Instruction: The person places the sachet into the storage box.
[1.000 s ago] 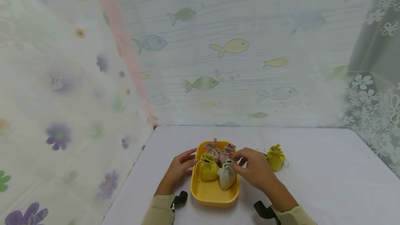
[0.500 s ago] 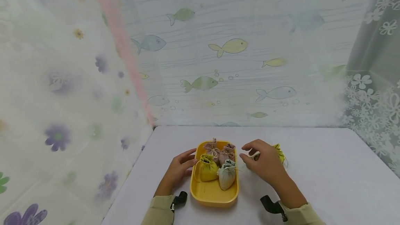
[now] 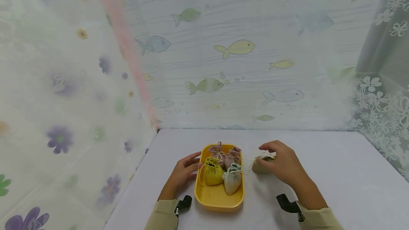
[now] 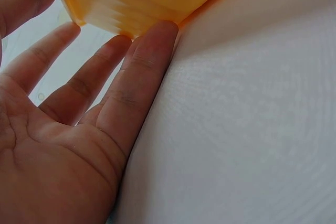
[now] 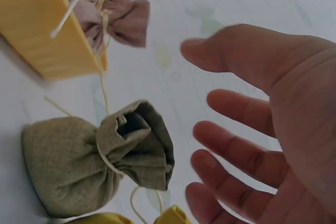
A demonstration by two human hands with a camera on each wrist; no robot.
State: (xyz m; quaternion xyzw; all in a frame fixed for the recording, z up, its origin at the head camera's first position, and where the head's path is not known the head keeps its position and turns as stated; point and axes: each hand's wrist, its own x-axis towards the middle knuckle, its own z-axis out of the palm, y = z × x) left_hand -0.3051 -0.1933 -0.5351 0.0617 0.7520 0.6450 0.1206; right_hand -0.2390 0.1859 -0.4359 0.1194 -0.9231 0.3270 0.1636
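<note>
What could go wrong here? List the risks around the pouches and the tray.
1. The right hand is open beside the olive pouch, not gripping it; a grab at its loose string might drag it.
2. Four pouches crowd the far end of the yellow tray; adding another could tip one over.

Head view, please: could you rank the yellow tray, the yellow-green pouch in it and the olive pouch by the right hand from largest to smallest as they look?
1. yellow tray, clearly largest.
2. yellow-green pouch.
3. olive pouch, though the right hand covers part of it, so the two pouches may well be alike.
</note>
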